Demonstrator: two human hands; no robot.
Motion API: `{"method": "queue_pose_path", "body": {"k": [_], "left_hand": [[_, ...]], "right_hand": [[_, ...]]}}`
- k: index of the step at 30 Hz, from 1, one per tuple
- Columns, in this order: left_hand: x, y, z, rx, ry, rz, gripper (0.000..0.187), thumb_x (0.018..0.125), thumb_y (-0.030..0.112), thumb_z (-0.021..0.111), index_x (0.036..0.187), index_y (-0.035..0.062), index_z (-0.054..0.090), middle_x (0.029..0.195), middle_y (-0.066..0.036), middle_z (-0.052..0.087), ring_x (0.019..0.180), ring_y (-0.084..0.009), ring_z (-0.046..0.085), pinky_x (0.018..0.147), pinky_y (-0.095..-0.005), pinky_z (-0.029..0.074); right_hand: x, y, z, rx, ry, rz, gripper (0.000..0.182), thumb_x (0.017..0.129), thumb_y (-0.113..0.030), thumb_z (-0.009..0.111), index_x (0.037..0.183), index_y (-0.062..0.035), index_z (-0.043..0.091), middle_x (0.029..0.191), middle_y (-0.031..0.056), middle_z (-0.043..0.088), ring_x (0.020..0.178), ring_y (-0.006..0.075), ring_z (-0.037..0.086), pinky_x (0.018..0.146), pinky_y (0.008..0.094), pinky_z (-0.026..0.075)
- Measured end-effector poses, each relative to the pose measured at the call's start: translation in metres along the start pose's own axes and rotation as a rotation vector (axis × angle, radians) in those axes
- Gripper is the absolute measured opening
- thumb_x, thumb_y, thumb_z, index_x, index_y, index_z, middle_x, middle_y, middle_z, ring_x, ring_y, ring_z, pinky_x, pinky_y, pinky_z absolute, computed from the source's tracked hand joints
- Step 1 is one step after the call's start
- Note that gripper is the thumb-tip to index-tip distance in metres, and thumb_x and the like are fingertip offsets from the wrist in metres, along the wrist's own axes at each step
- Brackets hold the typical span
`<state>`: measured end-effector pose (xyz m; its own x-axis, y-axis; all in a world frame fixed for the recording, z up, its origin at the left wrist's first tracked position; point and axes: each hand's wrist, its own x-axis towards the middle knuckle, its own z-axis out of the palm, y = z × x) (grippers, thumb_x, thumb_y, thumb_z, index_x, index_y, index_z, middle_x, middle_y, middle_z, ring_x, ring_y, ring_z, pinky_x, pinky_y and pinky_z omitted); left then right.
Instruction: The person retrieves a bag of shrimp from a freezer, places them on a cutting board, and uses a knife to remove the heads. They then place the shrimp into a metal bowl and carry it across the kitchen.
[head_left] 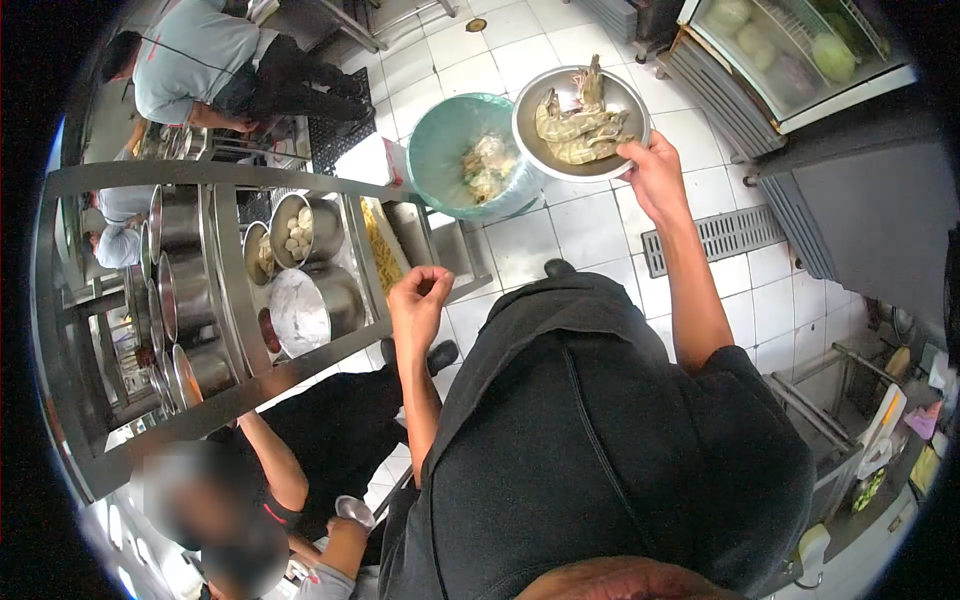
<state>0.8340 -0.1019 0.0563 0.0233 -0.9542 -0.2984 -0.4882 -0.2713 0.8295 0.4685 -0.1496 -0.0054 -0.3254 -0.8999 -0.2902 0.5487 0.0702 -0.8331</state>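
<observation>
My right hand point(655, 175) grips the rim of a round metal bowl point(540, 165), thumb over the edge. Several whole raw prawns point(582, 135), grey and shell-on, lie in the bowl. Just left of it stands a green bin point(430, 150) with a clear liner and food scraps point(490, 168) inside; the bowl's edge overlaps its rim in view. My left hand point(420, 300) is raised over the side of the metal rack, fingers curled with thumb and forefinger pinched together. Whatever may be between those fingertips is too small to make out.
A metal shelf rack point(230, 290) with several steel pots stands at left; one pot point(305, 230) holds pale round pieces. A person point(300, 470) crouches or sits at lower left, another point(200, 70) stands at upper left. A glass-door fridge point(790, 50) and floor drain point(715, 240) are at right.
</observation>
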Motion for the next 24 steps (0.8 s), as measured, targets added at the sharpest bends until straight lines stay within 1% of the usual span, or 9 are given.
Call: {"method": "queue_pose_path", "body": {"k": [1,5,8,10,11,14,24], "left_hand": [[0.000,-0.001,0.000,-0.006,0.012,0.015,0.010,0.086,0.008,0.071,0.088,-0.0021,0.070,0.075,0.001,0.065,0.068,-0.0055,0.056,0.061,-0.0229,0.046],[-0.005,0.004,-0.001,0.012,0.020,0.003,0.011,0.086,0.008,0.071,0.089,-0.0025,0.070,0.077,0.001,0.066,0.070,-0.0056,0.057,0.063,-0.0227,0.046],[-0.008,0.008,-0.002,0.019,0.024,-0.012,0.013,0.086,0.009,0.071,0.091,-0.0032,0.070,0.078,0.000,0.067,0.072,-0.0064,0.057,0.066,-0.0228,0.047],[-0.008,0.007,-0.003,0.014,0.010,-0.031,0.016,0.086,0.010,0.071,0.093,-0.0037,0.070,0.080,-0.001,0.067,0.074,-0.0074,0.058,0.068,-0.0227,0.046],[-0.008,0.008,-0.004,0.028,0.016,-0.029,0.015,0.086,0.010,0.071,0.092,-0.0033,0.070,0.079,0.000,0.067,0.073,-0.0070,0.057,0.067,-0.0228,0.046],[-0.011,0.011,-0.002,0.042,0.028,-0.033,0.015,0.085,0.010,0.071,0.091,-0.0035,0.069,0.080,-0.002,0.068,0.074,-0.0070,0.060,0.069,-0.0240,0.049],[-0.014,0.003,0.002,0.021,0.012,-0.050,0.013,0.085,0.009,0.070,0.089,-0.0033,0.069,0.078,-0.002,0.068,0.071,-0.0074,0.060,0.068,-0.0241,0.049]], "right_hand": [[0.000,-0.001,0.001,-0.002,-0.006,0.006,0.018,0.082,0.002,0.060,0.100,0.0021,0.061,0.093,0.0105,0.068,0.078,0.0172,0.068,0.068,0.0332,0.061],[0.003,0.003,0.001,-0.014,-0.020,0.032,0.020,0.084,0.003,0.061,0.103,-0.0006,0.060,0.096,0.0118,0.069,0.079,0.0195,0.068,0.068,0.0353,0.058],[0.002,0.004,0.004,0.002,-0.027,0.032,0.019,0.084,0.003,0.061,0.103,-0.0006,0.060,0.098,0.0128,0.069,0.082,0.0209,0.069,0.072,0.0382,0.059],[0.000,0.003,0.007,0.021,-0.047,0.015,0.019,0.083,0.004,0.060,0.102,0.0010,0.060,0.097,0.0127,0.069,0.080,0.0192,0.069,0.069,0.0352,0.060],[0.000,0.004,0.007,0.033,-0.054,0.006,0.019,0.083,0.004,0.060,0.102,0.0019,0.060,0.096,0.0126,0.069,0.079,0.0184,0.069,0.068,0.0337,0.061],[0.004,0.008,0.004,0.036,-0.050,0.029,0.018,0.083,0.005,0.060,0.101,0.0014,0.060,0.096,0.0127,0.069,0.079,0.0192,0.069,0.068,0.0342,0.061],[0.006,0.005,0.003,0.014,-0.071,0.041,0.015,0.084,0.004,0.061,0.099,0.0006,0.060,0.095,0.0120,0.069,0.079,0.0192,0.069,0.068,0.0351,0.061]]}}
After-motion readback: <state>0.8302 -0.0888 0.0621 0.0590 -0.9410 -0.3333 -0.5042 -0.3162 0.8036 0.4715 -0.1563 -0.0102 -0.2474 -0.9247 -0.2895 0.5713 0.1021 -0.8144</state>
